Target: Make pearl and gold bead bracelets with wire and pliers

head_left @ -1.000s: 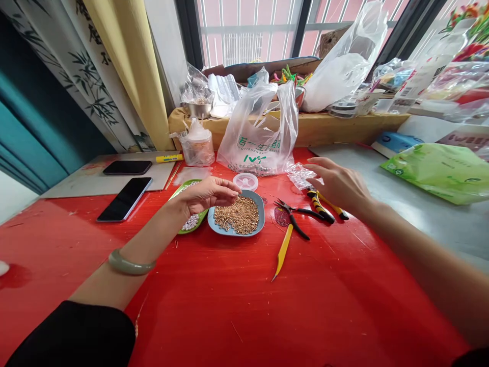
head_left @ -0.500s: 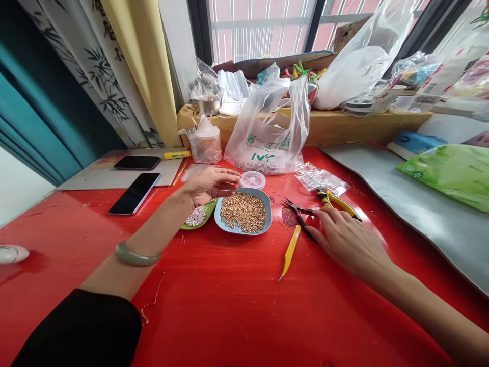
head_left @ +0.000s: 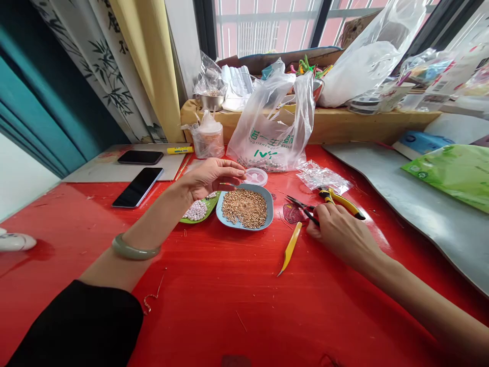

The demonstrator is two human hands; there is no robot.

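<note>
My left hand (head_left: 216, 179) hovers over the edge of a blue dish (head_left: 271, 214) of gold beads (head_left: 246, 206). Its thumb and fingertips are pinched together; whatever lies between them is too small to make out. Under its wrist is a green leaf-shaped dish (head_left: 209, 206) with pearly white beads (head_left: 195, 210). On the right, my right hand (head_left: 336, 232) is closed round the black handles of a pair of needle-nose pliers (head_left: 301, 204), whose jaws point left. Yellow tweezers (head_left: 291, 248) lie just left of that hand, and yellow-and-black pliers (head_left: 346, 204) lie behind it.
Behind the dishes are a round clear lid (head_left: 255, 177), a white plastic bag (head_left: 273, 135) and a wrapped tub (head_left: 209, 138). Two phones (head_left: 138, 187) lie at the left. A grey sheet (head_left: 382, 173) covers the right side. A thin beaded chain (head_left: 151, 298) rests near my left sleeve.
My right hand's fingers have closed round the needle-nose pliers' handles, and the pliers have turned slightly. My left hand keeps its pinch near the blue dish. The view has shifted slightly.
</note>
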